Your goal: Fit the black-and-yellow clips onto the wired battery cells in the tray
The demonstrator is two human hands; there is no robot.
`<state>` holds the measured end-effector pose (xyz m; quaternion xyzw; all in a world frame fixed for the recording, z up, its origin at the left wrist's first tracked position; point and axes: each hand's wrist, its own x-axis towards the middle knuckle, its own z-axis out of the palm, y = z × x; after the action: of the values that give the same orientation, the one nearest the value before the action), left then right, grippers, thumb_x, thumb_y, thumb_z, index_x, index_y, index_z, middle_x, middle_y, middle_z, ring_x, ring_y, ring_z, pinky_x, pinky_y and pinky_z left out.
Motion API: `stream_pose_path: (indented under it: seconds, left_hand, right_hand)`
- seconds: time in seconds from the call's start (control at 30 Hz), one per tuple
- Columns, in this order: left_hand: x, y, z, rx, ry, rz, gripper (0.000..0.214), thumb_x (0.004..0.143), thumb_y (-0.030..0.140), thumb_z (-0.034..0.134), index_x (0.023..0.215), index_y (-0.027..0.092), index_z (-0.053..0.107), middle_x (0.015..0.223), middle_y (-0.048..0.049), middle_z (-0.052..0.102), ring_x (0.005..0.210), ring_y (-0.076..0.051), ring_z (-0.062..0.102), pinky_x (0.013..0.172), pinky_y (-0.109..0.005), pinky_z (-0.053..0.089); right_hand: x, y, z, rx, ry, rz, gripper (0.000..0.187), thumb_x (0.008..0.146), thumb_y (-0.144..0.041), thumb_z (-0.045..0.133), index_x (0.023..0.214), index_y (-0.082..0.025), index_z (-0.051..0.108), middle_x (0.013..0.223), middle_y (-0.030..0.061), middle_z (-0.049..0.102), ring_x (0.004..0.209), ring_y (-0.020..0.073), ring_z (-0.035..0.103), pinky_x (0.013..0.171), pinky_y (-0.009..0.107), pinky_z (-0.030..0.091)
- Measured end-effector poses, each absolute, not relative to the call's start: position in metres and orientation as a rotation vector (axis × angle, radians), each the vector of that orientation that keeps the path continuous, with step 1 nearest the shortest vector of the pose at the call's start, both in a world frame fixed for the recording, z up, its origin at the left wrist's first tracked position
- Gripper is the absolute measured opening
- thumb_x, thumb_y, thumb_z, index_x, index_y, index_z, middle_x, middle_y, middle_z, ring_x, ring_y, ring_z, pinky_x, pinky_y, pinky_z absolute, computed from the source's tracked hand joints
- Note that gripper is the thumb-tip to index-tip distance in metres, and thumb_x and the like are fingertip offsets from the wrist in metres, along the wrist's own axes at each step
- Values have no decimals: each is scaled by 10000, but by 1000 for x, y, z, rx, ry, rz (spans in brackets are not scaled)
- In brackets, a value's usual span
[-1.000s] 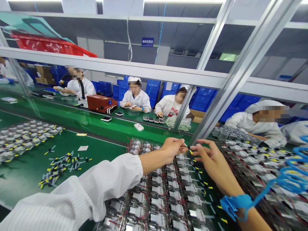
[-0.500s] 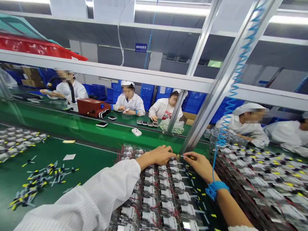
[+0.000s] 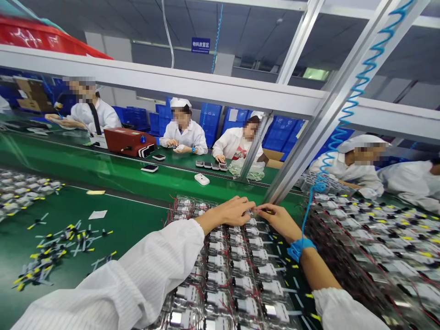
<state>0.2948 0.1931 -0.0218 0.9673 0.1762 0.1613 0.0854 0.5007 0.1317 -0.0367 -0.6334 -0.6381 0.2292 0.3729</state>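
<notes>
My left hand [image 3: 232, 211] and my right hand [image 3: 279, 221] meet above the far end of rows of small wired electronic modules [image 3: 223, 270] in clear packaging. These modules have red and black wires and lie on the green belt. My right fingertips pinch a tiny yellow-tipped part [image 3: 270, 211]. My left fingers curl down close by, and whatever they touch is hidden. A blue wrist strap [image 3: 298, 248] circles my right wrist, with a coiled blue cord [image 3: 347, 123] rising from it.
Loose black-and-yellow parts [image 3: 65, 247] lie on the belt to my left, and more wired modules [image 3: 371, 243] are heaped to my right. An aluminium post [image 3: 330, 117] and crossbar [image 3: 165, 75] stand ahead. Several co-workers sit beyond, near a red box [image 3: 125, 141].
My right hand has moved left, closer to my left hand. The whole view has shifted, and the blue cord now runs up along the post.
</notes>
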Motion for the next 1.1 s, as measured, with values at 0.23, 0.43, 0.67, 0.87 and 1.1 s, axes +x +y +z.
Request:
stream_pose_path:
  seconds: [0.23, 0.43, 0.67, 0.87, 1.1]
  left_hand:
    - [300, 200, -29, 2737, 591, 507, 302, 946, 329, 535, 1214, 191, 531, 1070, -72, 634, 1072, -236, 552, 890, -317, 423]
    - [304, 204, -30, 2772, 596, 449, 307, 945, 355, 554, 1175, 161, 616, 1099, -103, 645, 1089, -256, 564, 924, -336, 419]
    - [305, 206, -32, 2798, 582, 454, 305, 942, 351, 562, 1166, 157, 630, 1098, -101, 656, 1075, -250, 571, 927, -323, 416]
    - [306, 206, -31, 2805, 587, 456, 300, 936, 354, 572, 1154, 159, 639, 1106, -99, 669, 1076, -247, 581, 925, -320, 424]
    - [307, 204, -32, 2806, 624, 448, 269, 925, 353, 580, 1117, 182, 659, 1091, -95, 675, 1057, -259, 589, 883, -332, 443]
  right_hand:
    - [498, 133, -40, -1592, -1641, 625, 376, 760, -531, 700, 828, -161, 682, 763, 14, 669, 705, 180, 606, 704, 330, 475]
    - [498, 128, -37, -1585, -1636, 651, 468, 737, -623, 676, 834, -165, 683, 774, 28, 663, 710, 179, 591, 686, 316, 458]
    - [496, 127, -36, -1588, -1635, 682, 536, 707, -688, 676, 824, -165, 662, 739, 21, 640, 665, 169, 571, 645, 305, 445]
    - [497, 129, -38, -1583, -1637, 696, 557, 686, -706, 676, 819, -165, 673, 739, 29, 653, 659, 175, 575, 629, 300, 438]
    - [501, 133, -43, -1589, -1664, 696, 561, 696, -703, 674, 831, -159, 680, 771, 42, 669, 677, 178, 589, 654, 313, 452]
